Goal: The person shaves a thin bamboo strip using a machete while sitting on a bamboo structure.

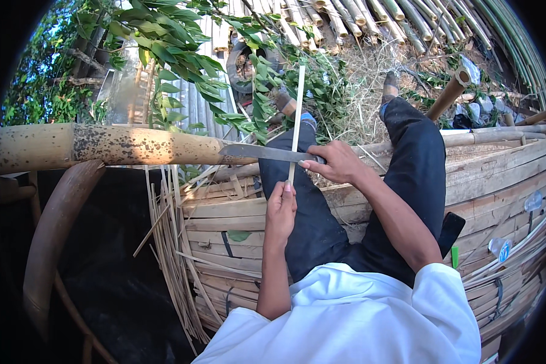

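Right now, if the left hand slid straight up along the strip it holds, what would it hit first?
The left hand grips a thin bamboo strip pointing up and away. Just above it the knife blade, held by the right hand, lies across the strip, so it would probably meet the blade first.

- Knife blade (258, 151), centre of the frame: dull grey metal, matt.
- Thin strip (296, 115) crossing it: pale split bamboo, smooth.
- Thick pole (103, 145), left: yellowed bamboo, mottled with dark spots.
- Platform slats (497, 164), right: dry, rough bamboo.
- Trousers (412, 158): dark matt cloth.
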Action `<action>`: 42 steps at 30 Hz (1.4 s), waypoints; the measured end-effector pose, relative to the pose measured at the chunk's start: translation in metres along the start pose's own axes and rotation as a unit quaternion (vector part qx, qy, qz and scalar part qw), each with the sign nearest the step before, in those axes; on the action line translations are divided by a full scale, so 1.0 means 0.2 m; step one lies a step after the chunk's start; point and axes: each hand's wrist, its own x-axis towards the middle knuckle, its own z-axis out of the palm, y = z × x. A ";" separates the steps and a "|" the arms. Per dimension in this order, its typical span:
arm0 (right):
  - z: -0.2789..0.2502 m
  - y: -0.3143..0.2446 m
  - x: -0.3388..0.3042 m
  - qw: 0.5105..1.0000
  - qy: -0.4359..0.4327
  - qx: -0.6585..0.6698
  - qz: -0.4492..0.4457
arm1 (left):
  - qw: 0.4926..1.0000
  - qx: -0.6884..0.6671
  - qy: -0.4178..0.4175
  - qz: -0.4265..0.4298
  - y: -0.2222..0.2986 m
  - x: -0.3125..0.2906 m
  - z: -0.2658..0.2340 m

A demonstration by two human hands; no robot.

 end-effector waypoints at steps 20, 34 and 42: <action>-0.08 0.02 0.03 0.976 -0.050 -0.198 0.068 | 0.922 0.341 0.081 0.167 -0.02 -0.06 -0.07; -0.08 0.16 0.06 0.959 0.170 0.156 0.163 | 0.912 0.406 0.016 0.065 -0.01 0.07 -0.26; -0.06 0.05 0.04 0.993 0.015 -0.106 0.047 | 0.791 0.604 -0.036 0.089 0.34 0.11 -0.16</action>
